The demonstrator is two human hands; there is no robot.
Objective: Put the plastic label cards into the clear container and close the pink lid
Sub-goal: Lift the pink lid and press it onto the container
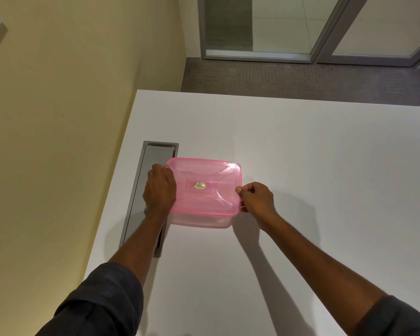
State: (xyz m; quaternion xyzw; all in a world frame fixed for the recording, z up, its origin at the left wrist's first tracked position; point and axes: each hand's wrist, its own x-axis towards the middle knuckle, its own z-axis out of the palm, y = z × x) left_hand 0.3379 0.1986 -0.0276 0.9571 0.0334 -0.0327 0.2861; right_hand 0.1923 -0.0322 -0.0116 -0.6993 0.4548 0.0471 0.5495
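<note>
A clear container [199, 221] stands on the white table [301, 166] with its translucent pink lid [204, 187] lying on top; a small gold sticker sits at the lid's centre. My left hand [159, 187] presses on the lid's left edge, fingers curled over the rim. At the right edge my right hand [256, 198] pinches the lid's rim between thumb and fingers. No label cards can be made out; the container's inside is blurred by the pink lid.
A grey cable tray cover [153, 156] is set into the table at the left, partly under my left forearm. A yellow wall runs along the left. Grey carpet and a glass door frame lie beyond the table's far edge.
</note>
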